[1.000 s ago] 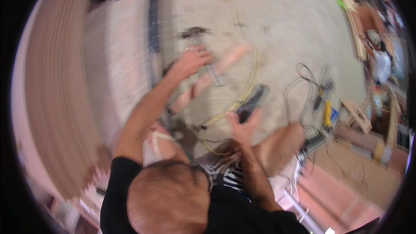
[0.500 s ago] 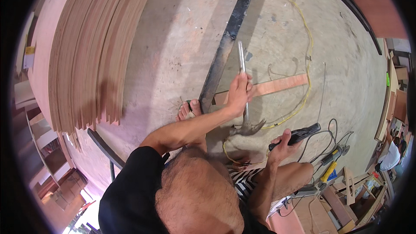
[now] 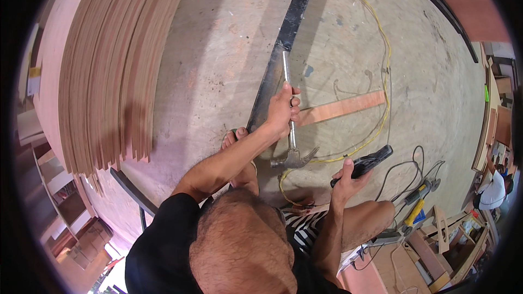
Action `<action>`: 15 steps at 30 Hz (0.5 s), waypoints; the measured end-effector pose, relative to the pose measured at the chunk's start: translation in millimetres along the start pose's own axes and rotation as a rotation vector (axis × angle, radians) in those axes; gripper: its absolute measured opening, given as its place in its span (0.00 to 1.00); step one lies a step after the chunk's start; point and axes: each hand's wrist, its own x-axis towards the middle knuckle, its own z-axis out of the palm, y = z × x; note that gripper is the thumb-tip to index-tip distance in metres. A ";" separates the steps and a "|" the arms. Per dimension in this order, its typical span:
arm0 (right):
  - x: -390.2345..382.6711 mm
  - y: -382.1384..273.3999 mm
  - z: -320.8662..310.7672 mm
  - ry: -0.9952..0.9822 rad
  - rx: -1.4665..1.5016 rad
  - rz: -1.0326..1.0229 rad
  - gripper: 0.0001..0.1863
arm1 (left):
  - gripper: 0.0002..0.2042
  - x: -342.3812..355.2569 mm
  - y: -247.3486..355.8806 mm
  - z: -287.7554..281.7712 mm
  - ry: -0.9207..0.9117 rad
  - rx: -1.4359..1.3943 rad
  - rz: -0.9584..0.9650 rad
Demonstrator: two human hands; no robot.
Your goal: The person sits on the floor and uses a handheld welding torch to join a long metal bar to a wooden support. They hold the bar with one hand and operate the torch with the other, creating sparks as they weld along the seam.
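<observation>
My left hand (image 3: 283, 110) is closed around the silver shaft of a claw hammer (image 3: 294, 158), whose head points down toward my body, low over the floor. My right hand (image 3: 350, 181), farther right, grips a black handheld object (image 3: 371, 160) of unclear kind. Beyond the hammer lies a long dark metal bar (image 3: 293, 16), running away from beside my bare foot (image 3: 234, 138). A flat wooden strip (image 3: 343, 106) lies crosswise to the right of the bar, partly hidden by my left hand.
Stacked long wooden strips (image 3: 103, 65) fill the left. A yellow cord (image 3: 386, 49) loops across the concrete floor. An angle grinder (image 3: 422, 190) and yellow-handled tool (image 3: 414, 213) lie at right among cables and scrap wood (image 3: 441, 228). A co-worker in white (image 3: 491, 190) is at the far right.
A second ago the hammer's head pointed away from me; now it points toward me. Since half a second ago both hands have shifted slightly left, still holding their things.
</observation>
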 end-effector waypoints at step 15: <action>1.1 6.7 -1.8 -0.016 -0.012 0.002 0.36 | 0.25 11.2 8.7 1.8 -0.007 -0.007 -0.006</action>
